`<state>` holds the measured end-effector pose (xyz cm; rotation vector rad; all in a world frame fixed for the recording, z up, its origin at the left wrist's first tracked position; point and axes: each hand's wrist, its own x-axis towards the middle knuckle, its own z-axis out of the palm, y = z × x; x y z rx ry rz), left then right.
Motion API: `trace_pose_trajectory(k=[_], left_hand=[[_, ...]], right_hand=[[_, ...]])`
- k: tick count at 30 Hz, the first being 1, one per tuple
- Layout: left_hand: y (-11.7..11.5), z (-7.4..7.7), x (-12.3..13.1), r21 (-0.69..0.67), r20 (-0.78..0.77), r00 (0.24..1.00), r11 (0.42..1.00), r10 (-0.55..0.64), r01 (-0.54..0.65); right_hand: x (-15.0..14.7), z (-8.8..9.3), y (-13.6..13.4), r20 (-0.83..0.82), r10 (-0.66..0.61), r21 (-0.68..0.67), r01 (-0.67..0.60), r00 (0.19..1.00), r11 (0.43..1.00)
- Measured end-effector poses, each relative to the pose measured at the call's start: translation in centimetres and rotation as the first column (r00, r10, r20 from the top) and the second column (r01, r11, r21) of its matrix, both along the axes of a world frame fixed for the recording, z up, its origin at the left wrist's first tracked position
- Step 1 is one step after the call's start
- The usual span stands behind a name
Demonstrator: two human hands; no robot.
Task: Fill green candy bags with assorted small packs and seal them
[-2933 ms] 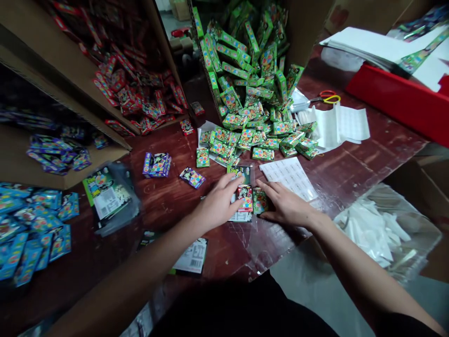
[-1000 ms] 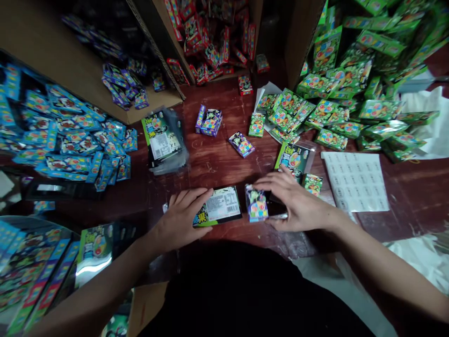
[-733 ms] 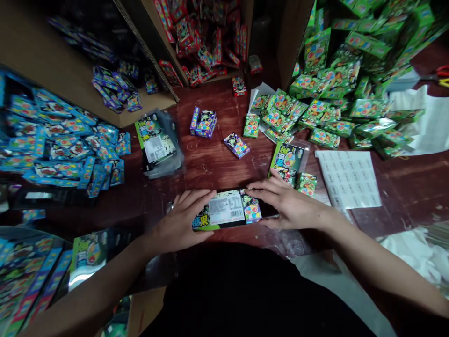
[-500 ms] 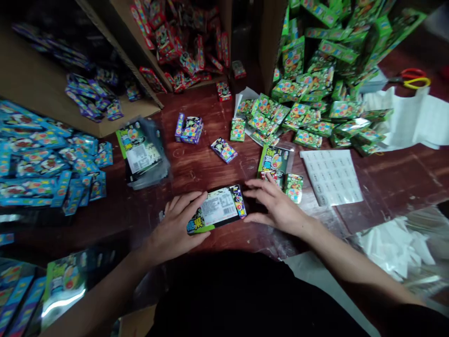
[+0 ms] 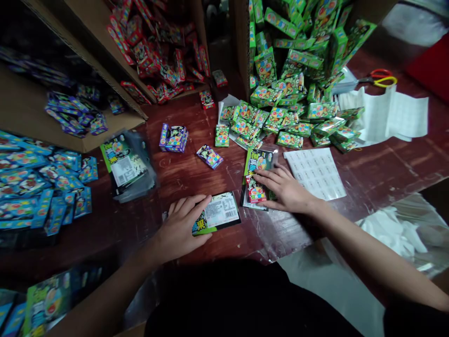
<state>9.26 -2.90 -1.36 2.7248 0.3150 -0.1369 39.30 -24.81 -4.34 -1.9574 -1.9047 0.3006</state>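
"Filling the far edge of the surface point(image 5: 166, 180), what can be seen?"

"Three cardboard cartons point(image 5: 87, 28), in which purple boxes point(image 5: 75, 110), red boxes point(image 5: 168, 61) and green boxes point(image 5: 291, 89) are held, with many of the green ones spread out onto the surface. Blue boxes point(image 5: 52, 182) are heaped at the left edge."

"And after those?"

"A stack of pouches point(image 5: 128, 164) is laid toward the left edge, and a sticker sheet point(image 5: 315, 171) is placed toward the right."

"How are the hands held?"

"The left hand point(image 5: 184, 227) is laid open, palm down and thumb spread, on a labelled pouch point(image 5: 220, 210) by the near edge. The fingers of the right hand point(image 5: 282, 189) are bent over a second pouch point(image 5: 261, 161); whether anything is gripped there cannot be told."

"What is borne by that pouch?"

"A red packet point(image 5: 257, 189), set on the half closer to the near edge and partly covered by the fingertips. A purple packet point(image 5: 209, 156) is left lying apart, near the middle of the surface."
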Motion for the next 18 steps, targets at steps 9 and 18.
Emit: trace_pose_trajectory(k=[9,18], left_hand=[[0.5,1.2,-0.8,-0.034,0.036,0.999,0.999,0.020,-0.019],[0.2,0.8,-0.6,-0.017,0.056,0.998,0.999,-0.035,0.036]], right_hand=[[-2.4,2.5,1.5,-0.248,0.230,0.069,-0.220,0.941,0.973],[-3.5,2.7,2.2,-0.072,0.171,-0.029,-0.174,0.983,0.984]])
